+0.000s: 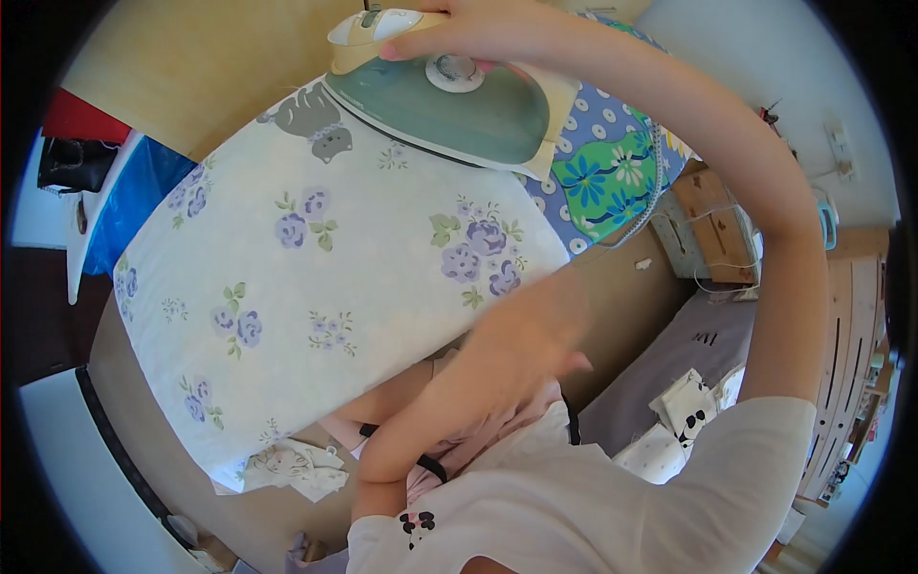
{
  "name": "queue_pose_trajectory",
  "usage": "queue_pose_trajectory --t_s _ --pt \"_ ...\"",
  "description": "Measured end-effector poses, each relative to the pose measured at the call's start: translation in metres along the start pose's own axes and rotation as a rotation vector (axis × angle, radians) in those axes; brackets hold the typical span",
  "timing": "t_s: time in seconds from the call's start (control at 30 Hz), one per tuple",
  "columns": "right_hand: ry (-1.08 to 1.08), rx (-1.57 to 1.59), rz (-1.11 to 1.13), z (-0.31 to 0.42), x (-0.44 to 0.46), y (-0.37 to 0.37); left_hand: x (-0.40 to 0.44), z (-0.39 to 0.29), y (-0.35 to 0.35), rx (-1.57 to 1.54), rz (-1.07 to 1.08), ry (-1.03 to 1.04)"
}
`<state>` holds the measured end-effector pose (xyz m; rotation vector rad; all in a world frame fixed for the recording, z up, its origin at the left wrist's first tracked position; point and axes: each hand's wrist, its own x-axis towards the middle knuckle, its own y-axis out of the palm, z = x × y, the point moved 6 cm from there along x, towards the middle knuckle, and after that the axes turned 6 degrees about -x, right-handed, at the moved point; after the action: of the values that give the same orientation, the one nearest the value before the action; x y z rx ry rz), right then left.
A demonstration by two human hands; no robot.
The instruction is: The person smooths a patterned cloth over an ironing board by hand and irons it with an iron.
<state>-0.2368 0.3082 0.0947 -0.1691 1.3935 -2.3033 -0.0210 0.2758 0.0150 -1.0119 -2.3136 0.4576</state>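
My right hand (469, 24) is closed round the handle of a green and cream iron (449, 100), at the top of the view. The iron lies low over the far edge of a white cloth (373, 277) with purple flowers and a grey cat print. My left hand (526, 335), smeared by motion, is by the cloth's near edge, in front of my body; its fingers cannot be made out. Beneath the cloth, to the right, shows a blue and green patterned ironing board cover (602, 172). The iron's cord (655, 182) hangs over that cover.
A crumpled white cloth (296, 466) hangs below the near edge at lower left. A blue plastic sheet (139, 201) and a black bag (75, 165) are at far left. To the right are wooden drawers (717, 225) and a grey surface with panda-print fabric (684, 407).
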Motion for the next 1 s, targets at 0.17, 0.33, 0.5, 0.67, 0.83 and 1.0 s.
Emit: queue_pose_trajectory --t_s 0.17,0.33,0.5,0.67,0.83,1.0 --pt "0.003 -0.011 0.005 0.001 -0.001 0.0 -0.002 0.008 -0.02 0.158 -0.002 -0.231" --pt "0.017 -0.052 0.003 0.006 0.0 0.0 -0.005 0.032 -0.038 0.959 -0.488 -0.333" --pt "-0.064 0.065 0.024 0.007 -0.008 -0.003 -0.005 -0.013 0.021 -0.46 0.809 -0.224" --pt "0.061 0.002 0.019 0.005 -0.005 0.001 -0.002 0.019 -0.031 0.516 -0.339 -0.23" --pt "0.064 -0.059 0.005 0.005 -0.004 0.001 -0.018 -0.026 0.043 -0.218 1.007 -0.305" --pt "0.045 -0.007 -0.02 -0.001 0.001 0.004 -0.019 -0.008 -0.023 0.289 -0.06 -0.062"
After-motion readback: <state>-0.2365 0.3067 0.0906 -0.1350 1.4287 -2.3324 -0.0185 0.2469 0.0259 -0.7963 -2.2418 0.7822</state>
